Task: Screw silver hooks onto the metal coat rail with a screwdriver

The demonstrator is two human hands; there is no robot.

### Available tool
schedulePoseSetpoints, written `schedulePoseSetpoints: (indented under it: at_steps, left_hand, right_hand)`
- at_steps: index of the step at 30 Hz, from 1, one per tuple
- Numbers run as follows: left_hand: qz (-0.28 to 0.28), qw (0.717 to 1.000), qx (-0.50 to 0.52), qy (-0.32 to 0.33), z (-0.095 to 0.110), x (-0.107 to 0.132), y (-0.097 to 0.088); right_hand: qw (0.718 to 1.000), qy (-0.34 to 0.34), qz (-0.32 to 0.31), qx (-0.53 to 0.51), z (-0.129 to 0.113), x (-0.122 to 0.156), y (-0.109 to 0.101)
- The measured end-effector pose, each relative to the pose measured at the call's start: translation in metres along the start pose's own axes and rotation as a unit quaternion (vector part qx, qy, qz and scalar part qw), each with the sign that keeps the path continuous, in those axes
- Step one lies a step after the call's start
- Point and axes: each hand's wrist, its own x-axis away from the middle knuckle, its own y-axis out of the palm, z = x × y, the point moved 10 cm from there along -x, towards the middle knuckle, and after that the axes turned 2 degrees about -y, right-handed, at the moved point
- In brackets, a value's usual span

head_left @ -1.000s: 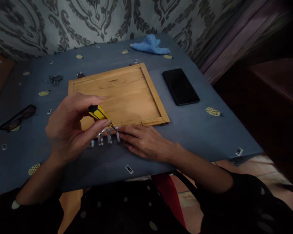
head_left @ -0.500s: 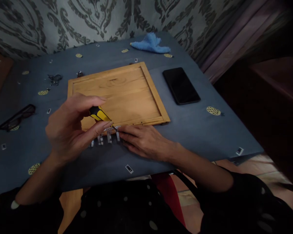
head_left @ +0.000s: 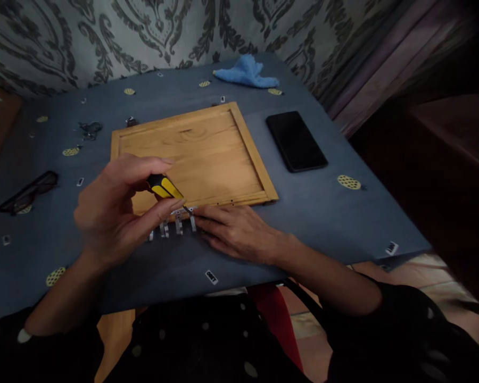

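My left hand (head_left: 117, 205) is closed round a small yellow-and-black screwdriver (head_left: 164, 187), its tip pointing down at the near edge of a wooden tray-like panel (head_left: 199, 154). A metal hook rack (head_left: 175, 224) with several silver hooks lies against that edge. My right hand (head_left: 239, 231) rests flat on the blue table, its fingertips pressed on the right end of the hook rack, beside the screwdriver tip.
A black phone (head_left: 296, 141) lies right of the panel. A blue cloth (head_left: 245, 73) sits at the far edge. Dark glasses (head_left: 26, 192) lie at the left, small metal parts (head_left: 88, 129) behind them. The table's (head_left: 323, 213) front edge runs just below my wrists.
The left hand's fingers have shifted slightly on the screwdriver handle; the right hand and the rack stay where they were.
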Motion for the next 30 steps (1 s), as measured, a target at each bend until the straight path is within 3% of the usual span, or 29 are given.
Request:
schedulePoseSetpoints:
  at_steps: [4,13,21,30]
  left_hand:
    - [0.011,1.000,0.010,0.021,0.005,0.001,-0.002]
    - [0.039,0.997,0.047,-0.048,0.000,-0.001,-0.012]
    - [0.023,0.999,0.030,0.004,0.004,0.001,-0.005]
    - [-0.011,1.000,0.009,-0.010,-0.001,0.003,0.001]
  right_hand:
    - [1.000,0.003,-0.003,0.006,0.001,0.000,0.001]
    - [1.000,0.006,-0.010,-0.002,0.002,0.001,0.002]
    - [1.000,0.002,-0.007,0.006,0.001,0.001,0.001]
    - [1.000,0.000,-0.012,0.005,0.000,0.000,0.001]
